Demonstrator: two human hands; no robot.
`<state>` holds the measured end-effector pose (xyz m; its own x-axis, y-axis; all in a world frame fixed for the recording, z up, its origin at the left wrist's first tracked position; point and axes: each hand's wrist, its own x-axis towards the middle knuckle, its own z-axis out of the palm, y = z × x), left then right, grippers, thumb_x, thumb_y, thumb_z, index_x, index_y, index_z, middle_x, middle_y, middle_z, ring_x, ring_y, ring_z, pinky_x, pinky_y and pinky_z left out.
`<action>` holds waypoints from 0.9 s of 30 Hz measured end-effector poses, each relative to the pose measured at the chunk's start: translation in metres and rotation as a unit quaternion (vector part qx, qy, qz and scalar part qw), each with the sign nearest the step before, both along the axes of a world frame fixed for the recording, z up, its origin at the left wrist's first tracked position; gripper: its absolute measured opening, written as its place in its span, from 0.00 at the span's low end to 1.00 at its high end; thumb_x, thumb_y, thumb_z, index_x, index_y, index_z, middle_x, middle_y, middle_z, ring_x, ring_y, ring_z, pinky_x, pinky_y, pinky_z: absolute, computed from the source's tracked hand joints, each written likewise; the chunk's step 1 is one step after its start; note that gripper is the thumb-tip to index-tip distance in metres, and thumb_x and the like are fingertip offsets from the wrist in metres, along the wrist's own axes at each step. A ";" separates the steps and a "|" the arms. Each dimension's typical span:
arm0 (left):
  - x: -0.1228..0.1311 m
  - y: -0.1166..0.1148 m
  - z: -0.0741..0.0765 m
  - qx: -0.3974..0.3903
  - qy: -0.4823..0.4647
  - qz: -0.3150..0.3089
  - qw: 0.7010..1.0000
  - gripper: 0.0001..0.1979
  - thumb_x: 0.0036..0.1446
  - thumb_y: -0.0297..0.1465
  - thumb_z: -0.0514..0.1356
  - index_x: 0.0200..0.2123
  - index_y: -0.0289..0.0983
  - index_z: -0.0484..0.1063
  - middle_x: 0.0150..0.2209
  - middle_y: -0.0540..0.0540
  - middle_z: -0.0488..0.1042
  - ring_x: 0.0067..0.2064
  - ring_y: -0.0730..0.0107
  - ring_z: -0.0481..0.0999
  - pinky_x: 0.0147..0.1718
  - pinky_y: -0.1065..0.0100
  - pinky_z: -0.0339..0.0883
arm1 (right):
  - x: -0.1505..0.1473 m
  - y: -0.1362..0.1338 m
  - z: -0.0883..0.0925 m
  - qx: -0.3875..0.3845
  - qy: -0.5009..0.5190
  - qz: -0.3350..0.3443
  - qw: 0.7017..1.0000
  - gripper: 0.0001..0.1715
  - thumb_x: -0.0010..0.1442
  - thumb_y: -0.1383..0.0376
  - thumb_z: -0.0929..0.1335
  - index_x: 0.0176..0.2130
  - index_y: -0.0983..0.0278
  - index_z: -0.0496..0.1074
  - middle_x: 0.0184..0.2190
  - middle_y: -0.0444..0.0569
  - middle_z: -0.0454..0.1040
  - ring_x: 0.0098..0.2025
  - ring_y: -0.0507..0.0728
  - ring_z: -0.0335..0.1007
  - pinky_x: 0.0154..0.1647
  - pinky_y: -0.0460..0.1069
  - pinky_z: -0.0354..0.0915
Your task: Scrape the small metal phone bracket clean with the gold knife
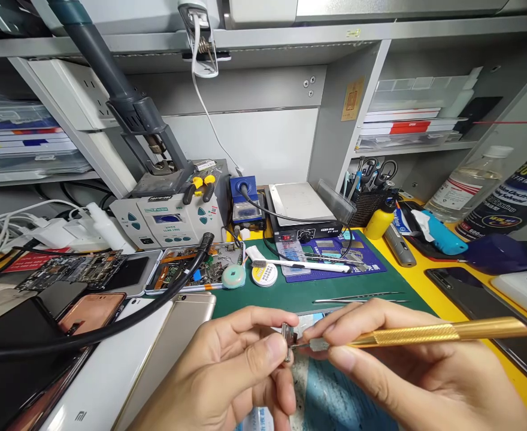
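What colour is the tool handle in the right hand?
The tool handle is gold, shown best in the head view.

Between the fingertips: small metal part (286, 342), partly hidden, its kind too small to tell.
Below the grip: left hand (218, 377), right hand (407, 371), both cut off by the bottom edge.

"MI" logo on white phone back (86, 400); "QUICK" on soldering station (167, 222); other print too small.
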<state>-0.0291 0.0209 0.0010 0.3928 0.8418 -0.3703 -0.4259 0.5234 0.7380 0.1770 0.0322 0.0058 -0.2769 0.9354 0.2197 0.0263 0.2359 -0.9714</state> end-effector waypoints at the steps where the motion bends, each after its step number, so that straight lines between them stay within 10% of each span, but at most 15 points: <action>1: 0.000 0.001 0.001 -0.004 -0.004 -0.005 1.000 0.12 0.59 0.32 0.69 0.46 0.36 0.81 0.23 0.47 0.77 0.26 0.71 0.76 0.25 0.72 0.75 | 0.000 0.000 0.000 -0.008 0.000 0.001 1.000 0.04 0.62 0.64 0.75 0.37 0.52 0.82 0.35 0.41 0.85 0.40 0.53 0.83 0.45 0.40 0.76; 27: 0.003 -0.001 0.002 0.021 0.016 0.045 0.999 0.06 0.59 0.27 0.67 0.41 0.34 0.83 0.30 0.44 0.80 0.25 0.69 0.80 0.22 0.70 0.77 | 0.005 0.001 0.001 0.054 -0.061 0.016 0.997 0.09 0.63 0.66 0.74 0.40 0.49 0.80 0.37 0.37 0.85 0.41 0.52 0.83 0.46 0.41 0.77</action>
<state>-0.0261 0.0194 0.0029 0.3033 0.8880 -0.3456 -0.4456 0.4527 0.7723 0.1822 0.0331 0.0069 -0.3375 0.8983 0.2812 0.1336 0.3415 -0.9303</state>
